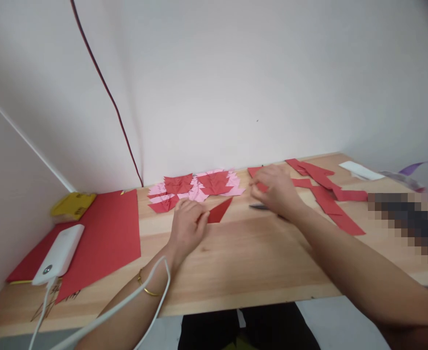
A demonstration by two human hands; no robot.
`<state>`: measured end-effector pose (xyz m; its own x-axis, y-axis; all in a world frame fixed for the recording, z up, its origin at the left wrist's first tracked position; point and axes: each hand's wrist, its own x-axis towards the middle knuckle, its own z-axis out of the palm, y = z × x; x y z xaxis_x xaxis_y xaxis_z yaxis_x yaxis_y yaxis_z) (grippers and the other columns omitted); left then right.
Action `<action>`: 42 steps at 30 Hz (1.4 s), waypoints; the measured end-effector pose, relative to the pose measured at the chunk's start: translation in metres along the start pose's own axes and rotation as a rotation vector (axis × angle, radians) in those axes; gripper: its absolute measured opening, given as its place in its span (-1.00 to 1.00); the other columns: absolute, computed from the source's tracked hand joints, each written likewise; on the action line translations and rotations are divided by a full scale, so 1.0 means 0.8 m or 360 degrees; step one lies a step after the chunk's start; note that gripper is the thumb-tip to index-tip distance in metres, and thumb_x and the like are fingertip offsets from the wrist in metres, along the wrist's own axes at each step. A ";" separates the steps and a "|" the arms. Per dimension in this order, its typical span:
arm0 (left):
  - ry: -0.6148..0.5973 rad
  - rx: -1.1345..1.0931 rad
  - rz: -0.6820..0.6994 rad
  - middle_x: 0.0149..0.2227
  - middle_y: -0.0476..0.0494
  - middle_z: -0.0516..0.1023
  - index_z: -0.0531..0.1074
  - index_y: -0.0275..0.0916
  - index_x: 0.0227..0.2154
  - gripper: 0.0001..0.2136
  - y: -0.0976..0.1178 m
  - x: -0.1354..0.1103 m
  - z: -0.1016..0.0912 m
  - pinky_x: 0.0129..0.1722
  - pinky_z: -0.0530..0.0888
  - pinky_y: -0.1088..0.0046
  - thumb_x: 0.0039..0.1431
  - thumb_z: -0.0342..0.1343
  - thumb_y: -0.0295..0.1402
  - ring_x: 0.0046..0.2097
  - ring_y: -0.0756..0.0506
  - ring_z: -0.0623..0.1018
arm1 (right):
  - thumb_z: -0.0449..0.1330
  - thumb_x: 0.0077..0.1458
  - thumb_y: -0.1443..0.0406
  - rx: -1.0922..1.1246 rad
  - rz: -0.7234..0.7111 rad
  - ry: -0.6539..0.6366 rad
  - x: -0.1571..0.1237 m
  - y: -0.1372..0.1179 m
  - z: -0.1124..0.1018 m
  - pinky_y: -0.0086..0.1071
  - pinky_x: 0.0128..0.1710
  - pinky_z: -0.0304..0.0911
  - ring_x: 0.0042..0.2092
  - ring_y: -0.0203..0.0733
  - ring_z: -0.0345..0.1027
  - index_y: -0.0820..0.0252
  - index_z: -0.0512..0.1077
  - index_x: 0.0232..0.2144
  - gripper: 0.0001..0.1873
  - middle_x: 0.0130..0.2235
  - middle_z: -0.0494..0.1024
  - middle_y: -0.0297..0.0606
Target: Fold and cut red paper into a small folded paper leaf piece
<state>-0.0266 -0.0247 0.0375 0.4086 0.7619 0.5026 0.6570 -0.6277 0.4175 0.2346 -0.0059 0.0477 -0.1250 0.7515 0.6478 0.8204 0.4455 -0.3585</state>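
Note:
My left hand (187, 224) is closed at the middle of the table, with a pointed piece of red folded paper (220, 211) sticking out to the right from its thumb and fingers. My right hand (276, 188) is held over the table with its fingers curled into a pinch; whether anything is between the fingertips is hidden. Just behind those fingertips lies another red paper piece (254, 171). Under the right hand the dark blade of what looks like scissors (259, 206) shows; the rest is covered. Red and pink zigzag-edged folded papers (214, 183) lie against the wall.
Red paper strips (332, 209) lie scattered at the right, near a white strip (362, 170). On the left, a large red sheet (115, 238) carries a white power bank (61, 253) and a yellow packet (73, 206). A white cable (126, 299) crosses over my left forearm.

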 end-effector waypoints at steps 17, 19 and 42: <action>0.0093 -0.1717 -0.1035 -0.45 -0.04 0.53 0.47 -0.29 -0.41 -0.78 0.010 -0.003 0.031 -0.28 0.43 0.42 -0.05 0.26 -0.25 -0.40 0.00 0.48 | 0.19 0.02 0.24 0.1221 0.0535 -0.0708 -0.025 -0.068 0.027 -0.45 -0.47 0.15 -0.48 -0.36 0.20 0.19 0.38 -0.47 -0.87 -0.46 0.43 -0.35; 0.0087 -0.1664 -0.1057 -0.47 -0.03 0.52 0.46 -0.29 -0.44 -0.79 0.008 -0.002 0.030 -0.32 0.43 0.45 -0.07 0.26 -0.25 -0.42 0.01 0.47 | 0.20 0.01 0.23 0.1270 0.0522 -0.0707 -0.025 -0.066 0.027 -0.45 -0.47 0.14 -0.47 -0.36 0.20 0.20 0.41 -0.41 -0.87 -0.44 0.43 -0.34; -0.0421 -0.2061 -0.1365 -0.41 -0.23 0.56 0.52 -0.36 -0.33 -0.69 0.004 0.001 0.017 -0.56 0.35 0.56 -0.05 0.28 -0.19 -0.45 -0.03 0.52 | 0.04 0.09 0.43 0.0901 -0.0232 -0.0306 -0.034 -0.048 0.048 -0.34 -0.33 0.25 -0.37 -0.25 0.36 0.15 0.47 -0.39 -0.78 -0.42 0.52 -0.25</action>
<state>-0.0158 -0.0237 0.0287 0.4002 0.8667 -0.2979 -0.1682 0.3890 0.9058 0.1849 -0.0251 0.0179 -0.3551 0.7142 0.6032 0.3701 0.6999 -0.6108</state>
